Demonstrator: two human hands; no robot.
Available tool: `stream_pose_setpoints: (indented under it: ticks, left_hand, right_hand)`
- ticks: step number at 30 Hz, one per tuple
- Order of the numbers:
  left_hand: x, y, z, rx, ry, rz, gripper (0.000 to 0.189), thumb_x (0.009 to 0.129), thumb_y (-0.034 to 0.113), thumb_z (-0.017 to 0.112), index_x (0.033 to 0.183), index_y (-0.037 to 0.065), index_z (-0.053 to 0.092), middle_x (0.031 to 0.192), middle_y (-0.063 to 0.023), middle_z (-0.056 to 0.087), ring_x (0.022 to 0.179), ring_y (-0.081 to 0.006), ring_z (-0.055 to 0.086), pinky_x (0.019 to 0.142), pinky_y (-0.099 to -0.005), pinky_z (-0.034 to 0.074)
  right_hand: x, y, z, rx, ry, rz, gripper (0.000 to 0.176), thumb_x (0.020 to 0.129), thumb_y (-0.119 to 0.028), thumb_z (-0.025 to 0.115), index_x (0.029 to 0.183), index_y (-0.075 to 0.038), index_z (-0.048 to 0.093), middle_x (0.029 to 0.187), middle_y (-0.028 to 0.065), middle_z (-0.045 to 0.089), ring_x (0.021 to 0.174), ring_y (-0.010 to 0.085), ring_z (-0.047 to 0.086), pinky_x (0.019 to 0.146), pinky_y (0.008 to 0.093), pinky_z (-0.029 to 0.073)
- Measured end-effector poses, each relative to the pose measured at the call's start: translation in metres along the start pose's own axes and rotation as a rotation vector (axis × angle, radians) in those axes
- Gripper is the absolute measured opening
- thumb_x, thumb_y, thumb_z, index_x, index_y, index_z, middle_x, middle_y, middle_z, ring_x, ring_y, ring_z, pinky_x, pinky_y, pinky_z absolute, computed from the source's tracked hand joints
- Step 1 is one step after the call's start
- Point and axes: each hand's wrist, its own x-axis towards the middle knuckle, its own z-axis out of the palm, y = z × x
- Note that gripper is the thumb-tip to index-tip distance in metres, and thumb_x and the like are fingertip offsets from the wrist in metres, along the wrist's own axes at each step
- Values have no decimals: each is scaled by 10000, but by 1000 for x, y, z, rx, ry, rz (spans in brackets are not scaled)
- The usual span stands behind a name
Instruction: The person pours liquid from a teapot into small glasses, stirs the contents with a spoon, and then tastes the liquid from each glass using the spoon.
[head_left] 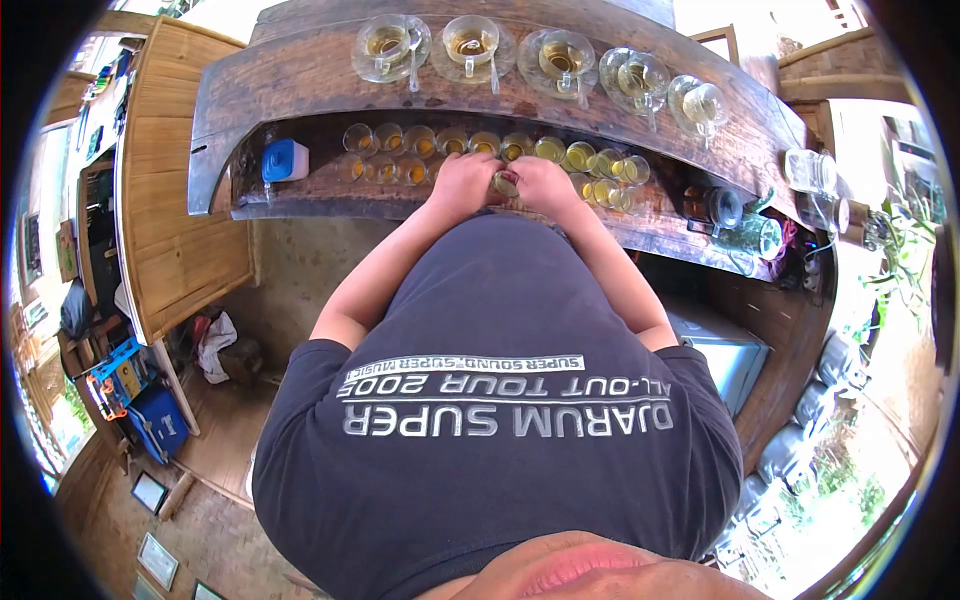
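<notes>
My left hand and my right hand meet at the middle of the lower wooden shelf, close to my body. Between them is a small glass, with the curled fingers of both hands around it. Something dark reddish shows at its rim, too small to make out. Just beyond my hands stand rows of small glasses holding amber and yellow contents. More glasses with yellow contents stand beside my right hand. My fingertips are partly hidden by the backs of my hands.
Along the raised wooden counter, several glass cups sit on saucers with spoons. A blue-lidded container stands at the shelf's left. Jars and a greenish glass jar stand at the right. A wooden panel borders the left side.
</notes>
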Motion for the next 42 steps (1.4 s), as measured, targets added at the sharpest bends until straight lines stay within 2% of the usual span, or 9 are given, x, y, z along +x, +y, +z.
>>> stream_pose_setpoints:
  ticks: [2,8,11,13,18,29,35,39,42]
  left_hand:
    - [0,-1,3,-13,28,10,509,788,471,935,1174,165,806,1089,-58,783,1066,-334,765,891,-521,551]
    - [0,-1,0,-9,7,7,507,787,490,936,1160,171,807,1084,-55,781,1065,-334,766,880,-515,549]
    - [0,-2,4,-6,57,30,485,787,477,935,1142,173,808,1066,-54,776,1059,-334,765,874,-515,547]
    - [0,0,3,-2,99,43,472,787,473,934,1129,173,807,1053,-53,772,1055,-335,764,873,-516,545]
    - [1,2,-4,-1,-31,-6,524,772,466,947,1169,153,810,1087,-65,786,1086,-338,764,908,-518,548]
    - [0,1,-2,-6,4,6,528,784,455,948,1194,154,808,1100,-70,785,1094,-336,764,917,-516,551]
    - [0,1,-1,-6,19,4,503,782,441,943,1173,157,804,1085,-63,779,1094,-330,760,912,-514,552]
    - [0,0,0,-23,64,25,517,768,428,954,1183,159,801,1094,-58,782,1101,-325,760,909,-511,553]
    - [0,1,-2,2,-3,2,537,758,427,964,1193,159,800,1106,-60,786,1101,-327,760,913,-509,555]
  right_hand:
    - [-1,-2,-2,-19,-69,1,194,1043,-235,693,989,-76,790,1019,164,794,997,413,764,861,548,609]
    - [1,-4,-1,7,68,16,197,1038,-239,696,986,-74,790,1005,166,792,992,415,767,847,559,612]
    - [0,0,1,-61,-44,-18,200,1039,-242,694,984,-74,787,997,161,792,989,415,768,840,560,614]
    - [-1,-1,-3,-83,-1,73,202,1041,-242,688,979,-74,783,991,163,791,988,415,768,840,559,615]
    - [1,-4,2,-38,33,15,201,1042,-239,683,975,-75,779,999,165,789,986,417,767,841,559,616]
    - [0,5,4,-24,-30,-23,185,1032,-224,698,979,-72,790,1002,174,785,970,423,761,842,566,610]
    - [3,4,4,6,78,3,185,1026,-227,714,968,-68,789,979,178,781,942,431,759,828,565,608]
    - [1,8,1,-13,5,-42,185,1028,-218,711,958,-62,782,969,178,778,937,430,759,816,569,604]
    - [3,5,0,-4,44,-24,184,1030,-213,707,955,-63,781,966,179,776,941,428,760,824,567,604]
